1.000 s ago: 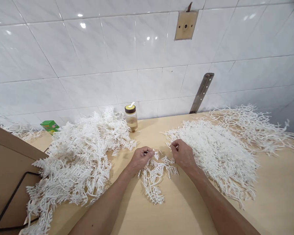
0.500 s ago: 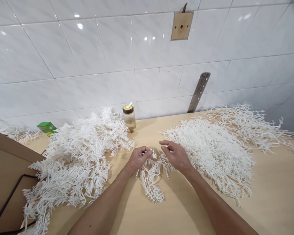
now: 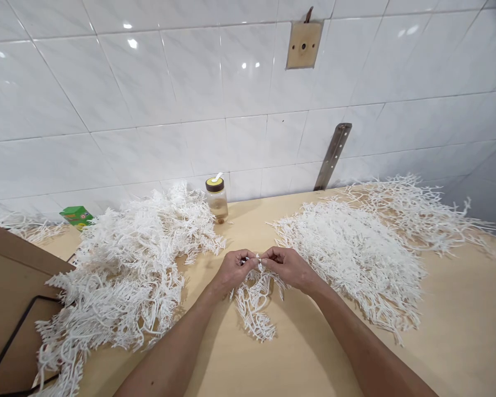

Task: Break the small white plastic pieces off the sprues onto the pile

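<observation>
My left hand (image 3: 236,268) is closed, pinching a small white branched plastic piece (image 3: 259,261) between thumb and index finger. From the other side my right hand (image 3: 288,267) pinches the same small piece, its fingertips almost meeting those of the left. Just below both hands, a small cluster of white branched plastic sprigs (image 3: 254,314) lies on the wooden table (image 3: 301,358). The fingertips partly cover the held piece, so its exact shape is hard to see.
Large heaps of white sprigs lie at left (image 3: 136,264) and at right (image 3: 355,259), with a looser heap (image 3: 417,212) behind. A lidded jar (image 3: 217,203), green box (image 3: 76,216), brown board (image 3: 20,298) and metal bracket (image 3: 333,157) stand near the tiled wall (image 3: 198,82).
My right hand has moved left and closed its fingertips on the small white piece. My left hand has stayed nearly in place, still pinching it.
</observation>
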The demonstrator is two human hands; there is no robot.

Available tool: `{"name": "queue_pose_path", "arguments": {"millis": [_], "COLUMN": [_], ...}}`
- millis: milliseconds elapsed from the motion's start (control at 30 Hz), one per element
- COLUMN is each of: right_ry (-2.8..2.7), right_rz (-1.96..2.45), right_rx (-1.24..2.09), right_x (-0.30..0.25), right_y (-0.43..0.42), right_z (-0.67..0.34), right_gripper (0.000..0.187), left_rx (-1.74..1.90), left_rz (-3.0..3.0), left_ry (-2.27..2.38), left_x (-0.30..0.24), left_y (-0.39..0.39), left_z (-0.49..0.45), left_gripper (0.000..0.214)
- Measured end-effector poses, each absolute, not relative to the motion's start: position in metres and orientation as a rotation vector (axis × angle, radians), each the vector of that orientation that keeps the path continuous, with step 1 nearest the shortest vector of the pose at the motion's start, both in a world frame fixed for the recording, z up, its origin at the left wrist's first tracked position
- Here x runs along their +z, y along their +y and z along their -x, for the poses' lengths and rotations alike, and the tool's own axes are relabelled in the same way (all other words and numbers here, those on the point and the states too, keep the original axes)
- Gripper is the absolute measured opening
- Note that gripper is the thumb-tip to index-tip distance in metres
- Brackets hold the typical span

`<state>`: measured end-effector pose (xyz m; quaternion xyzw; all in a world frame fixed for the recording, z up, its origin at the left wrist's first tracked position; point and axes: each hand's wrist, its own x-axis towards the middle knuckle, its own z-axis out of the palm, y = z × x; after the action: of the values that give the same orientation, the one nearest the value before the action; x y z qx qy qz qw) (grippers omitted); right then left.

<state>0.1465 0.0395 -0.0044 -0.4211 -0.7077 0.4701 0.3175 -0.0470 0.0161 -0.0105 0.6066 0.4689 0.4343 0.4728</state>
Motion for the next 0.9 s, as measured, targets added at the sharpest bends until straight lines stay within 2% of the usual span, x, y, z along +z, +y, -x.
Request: {"name": "queue_pose_path", "arguments": {"millis": [167, 433, 633, 800, 900], "right_ry": [-1.902, -2.007, -2.073, -2.103, -1.971], "right_rz": [1.11, 1.117, 1.213, 1.337, 1.485], "right_rx": [1.281, 1.115, 0.676, 0.301, 0.19], "right_x": [-0.007, -0.005, -0.003, -0.014, -0.019], "right_y": [0.04, 0.037, 0.03, 0.032, 0.041], "right_z": [-0.149, -0.147, -0.137, -0.132, -0.141], "right_gripper": [0.029, 0.024, 0.015, 0.013, 0.015], "left_rx": [1.041, 1.033, 1.09, 1.07, 1.075], "left_rz": [-1.544, -1.558, -1.625, -1.702, -1.636], "left_ry": [1.188, 1.227, 1.317, 1.406, 1.33], "left_x": [-0.009, -0.008, -0.013, -0.019, -0.016], "left_y": [0.014, 0.013, 0.015, 0.015, 0.014], "left_z": [0.046, 0.043, 0.04, 0.035, 0.037], "left_gripper": [0.024, 0.022, 0.02, 0.019, 0.025]}}
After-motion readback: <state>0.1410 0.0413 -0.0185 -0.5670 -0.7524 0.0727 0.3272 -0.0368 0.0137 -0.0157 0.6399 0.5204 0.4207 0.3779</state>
